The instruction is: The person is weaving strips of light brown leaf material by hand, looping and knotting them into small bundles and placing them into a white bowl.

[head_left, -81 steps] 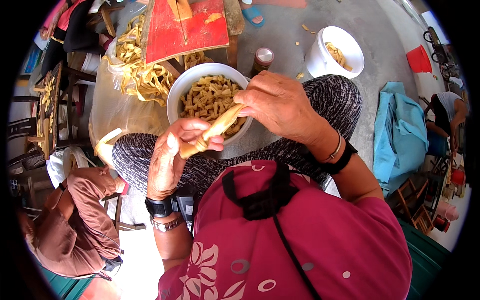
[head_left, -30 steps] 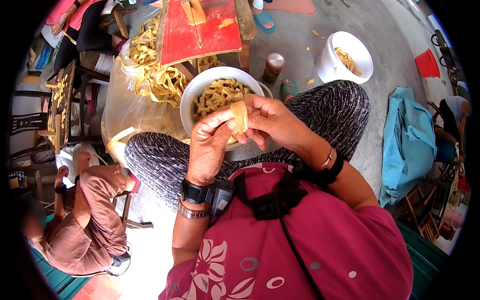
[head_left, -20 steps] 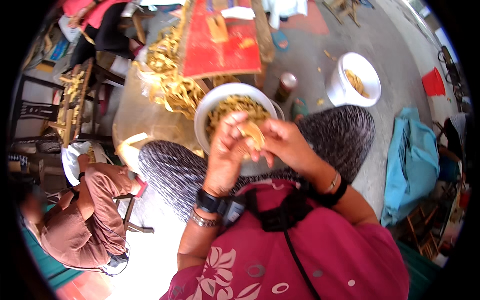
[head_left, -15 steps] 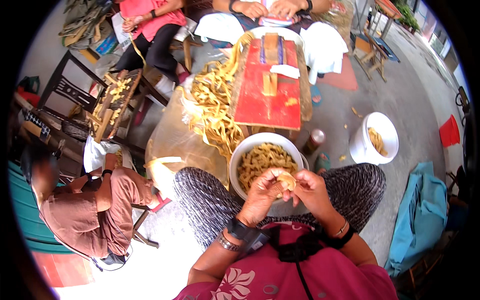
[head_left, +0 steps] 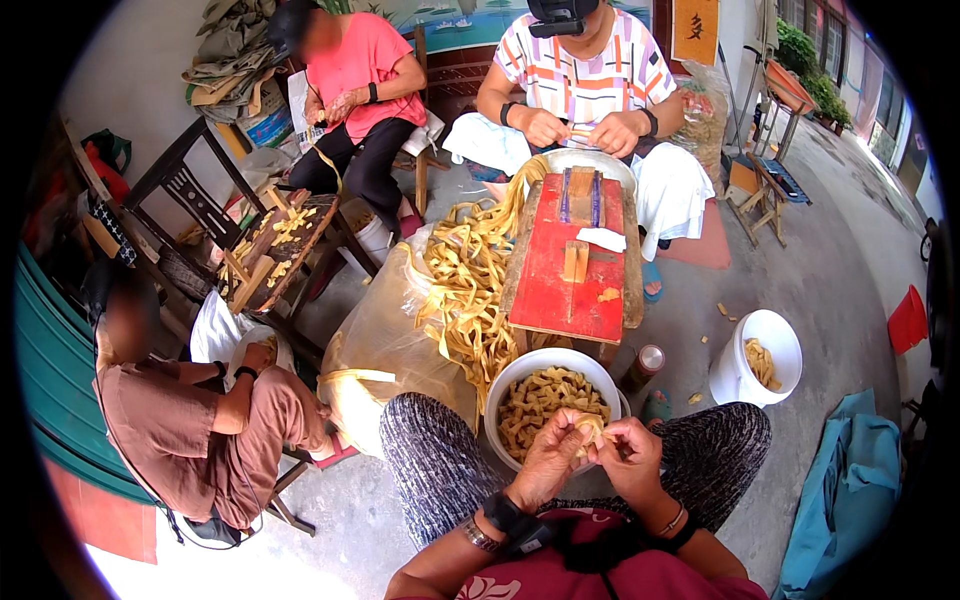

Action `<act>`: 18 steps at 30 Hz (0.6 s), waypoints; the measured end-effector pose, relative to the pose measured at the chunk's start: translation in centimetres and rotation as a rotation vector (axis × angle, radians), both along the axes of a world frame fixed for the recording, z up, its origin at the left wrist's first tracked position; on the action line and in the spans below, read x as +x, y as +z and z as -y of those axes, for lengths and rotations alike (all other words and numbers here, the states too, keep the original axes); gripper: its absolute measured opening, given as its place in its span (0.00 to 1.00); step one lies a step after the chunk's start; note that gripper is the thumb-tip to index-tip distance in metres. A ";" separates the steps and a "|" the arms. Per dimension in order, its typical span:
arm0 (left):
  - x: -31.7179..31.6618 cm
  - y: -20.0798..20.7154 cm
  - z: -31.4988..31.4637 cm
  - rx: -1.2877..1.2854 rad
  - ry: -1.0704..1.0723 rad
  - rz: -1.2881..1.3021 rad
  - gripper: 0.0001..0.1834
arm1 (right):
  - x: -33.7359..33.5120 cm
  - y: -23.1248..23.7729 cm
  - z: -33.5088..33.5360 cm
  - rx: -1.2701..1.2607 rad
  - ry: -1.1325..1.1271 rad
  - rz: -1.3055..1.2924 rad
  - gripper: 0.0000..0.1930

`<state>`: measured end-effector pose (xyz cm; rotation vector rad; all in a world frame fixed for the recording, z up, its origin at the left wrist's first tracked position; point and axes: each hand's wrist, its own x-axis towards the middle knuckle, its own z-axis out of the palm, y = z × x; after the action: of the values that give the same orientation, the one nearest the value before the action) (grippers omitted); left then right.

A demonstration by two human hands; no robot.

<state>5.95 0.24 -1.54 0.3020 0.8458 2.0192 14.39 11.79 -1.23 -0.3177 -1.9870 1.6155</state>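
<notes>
Between my two hands, above my lap, is a small pale-yellow strip (head_left: 591,428), bent or folded over. My left hand (head_left: 553,460) pinches it from one side, and the fingers of my right hand (head_left: 632,458) close on its other side. Just beyond my hands, between my knees, stands a white bucket (head_left: 497,447) filled with short tan-yellow folded pieces (head_left: 555,398). The exact material of the strip cannot be made out.
Ahead is a bench with a red board (head_left: 568,298) and wooden blocks (head_left: 575,262). Long yellow strips (head_left: 470,285) lie heaped on plastic sheeting to its left. A second white bucket (head_left: 785,350) and a can (head_left: 645,365) stand right. Three people sit around, working with their hands.
The view has tilted up, so the people across show more fully. My hands still grip the yellow strip, which now sits deeper between my fingers.
</notes>
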 end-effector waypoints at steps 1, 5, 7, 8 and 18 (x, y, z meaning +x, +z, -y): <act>0.1 -0.1 0.1 -0.006 0.008 0.008 0.04 | 0.1 0.0 0.1 0.059 0.007 -0.017 0.05; 0.3 -0.4 0.6 -0.015 0.060 -0.026 0.04 | 0.0 1.0 0.7 0.165 0.065 -0.061 0.06; 0.4 -0.8 0.6 0.001 0.096 -0.141 0.04 | 0.0 1.4 0.9 0.162 0.094 -0.071 0.07; 0.5 -0.9 0.6 0.009 0.114 -0.198 0.04 | 0.1 1.3 0.9 0.165 0.102 -0.077 0.07; 0.3 -1.0 1.5 -0.012 0.085 -0.223 0.06 | 0.0 1.6 1.1 0.225 0.029 -0.003 0.08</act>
<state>6.30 -1.24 -2.52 0.4982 1.0232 2.0838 14.43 10.64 0.42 -0.2007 -2.1546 1.3908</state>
